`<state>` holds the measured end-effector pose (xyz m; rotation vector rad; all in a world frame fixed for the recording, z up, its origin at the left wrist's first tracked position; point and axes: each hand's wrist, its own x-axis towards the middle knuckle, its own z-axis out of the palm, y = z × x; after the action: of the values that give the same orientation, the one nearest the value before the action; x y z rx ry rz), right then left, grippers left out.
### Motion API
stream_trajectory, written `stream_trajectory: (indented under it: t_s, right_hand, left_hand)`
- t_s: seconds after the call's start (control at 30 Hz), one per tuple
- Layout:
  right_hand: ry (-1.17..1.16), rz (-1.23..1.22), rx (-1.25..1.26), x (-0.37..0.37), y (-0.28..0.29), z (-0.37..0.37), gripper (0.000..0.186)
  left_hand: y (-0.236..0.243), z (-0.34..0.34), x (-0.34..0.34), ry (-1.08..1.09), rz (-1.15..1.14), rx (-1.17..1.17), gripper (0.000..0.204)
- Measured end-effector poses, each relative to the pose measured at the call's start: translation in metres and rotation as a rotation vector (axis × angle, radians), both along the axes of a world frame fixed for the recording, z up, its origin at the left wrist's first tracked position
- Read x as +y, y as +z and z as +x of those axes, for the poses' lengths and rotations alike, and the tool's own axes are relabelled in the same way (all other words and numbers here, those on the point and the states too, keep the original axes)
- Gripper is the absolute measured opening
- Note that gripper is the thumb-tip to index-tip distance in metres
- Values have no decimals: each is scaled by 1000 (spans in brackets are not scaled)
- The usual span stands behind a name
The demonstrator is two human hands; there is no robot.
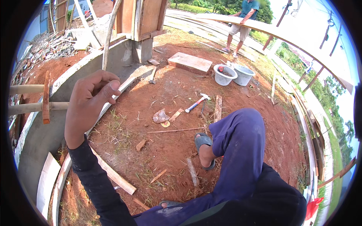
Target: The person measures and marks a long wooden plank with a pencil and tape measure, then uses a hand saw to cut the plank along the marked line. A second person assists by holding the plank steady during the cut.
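Note:
My left hand (pixel 87 100) is raised at the left, in a dark sleeve. Its fingers curl in toward the thumb; anything between them is too small or hidden to make out. Behind the hand runs a low grey concrete wall (pixel 36 165), and two wooden poles (pixel 30 109) with a short upright board (pixel 46 97) stick out beside it. My right hand is out of view. On the red soil in front of me lie a hammer (pixel 197 103) with a blue, white and red handle, a crumpled clear plastic bag (pixel 161 116) and a thin wooden strip (pixel 175 130).
Two grey buckets (pixel 224 80) (pixel 244 75) stand beyond the hammer, near a flat plank box (pixel 189 62). Another hammer (pixel 152 75) lies by the wooden column form (pixel 141 19). At the back, a person (pixel 245 17) carries a long board (pixel 279 34). Long planks (pixel 309 139) lie right.

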<state>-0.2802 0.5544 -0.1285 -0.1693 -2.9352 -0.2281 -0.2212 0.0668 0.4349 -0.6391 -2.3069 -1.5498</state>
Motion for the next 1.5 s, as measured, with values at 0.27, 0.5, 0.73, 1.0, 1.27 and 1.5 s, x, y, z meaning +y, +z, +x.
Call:
stream_trajectory:
  t_s: [0.27,0.5,0.73,1.0,1.27,1.5]
  right_hand:
    - [-1,2,-28,12,17,-1,16]
    - [13,22,-62,12,19,-1,16]
    - [18,57,-99,14,27,-4,15]
    - [52,97,-173,3,36,0,15]
    - [73,142,-315,6,56,7,15]
    - [49,216,-466,7,74,18,15]
  left_hand:
    - [0,-14,5,-62,-22,18,22]
    - [5,-15,4,63,-143,146,25]
    - [6,-9,1,28,-218,164,37]
    - [13,-3,1,-30,-309,-22,43]
    - [6,-3,1,-10,-311,59,39]
    - [5,-1,-1,-10,-316,86,41]
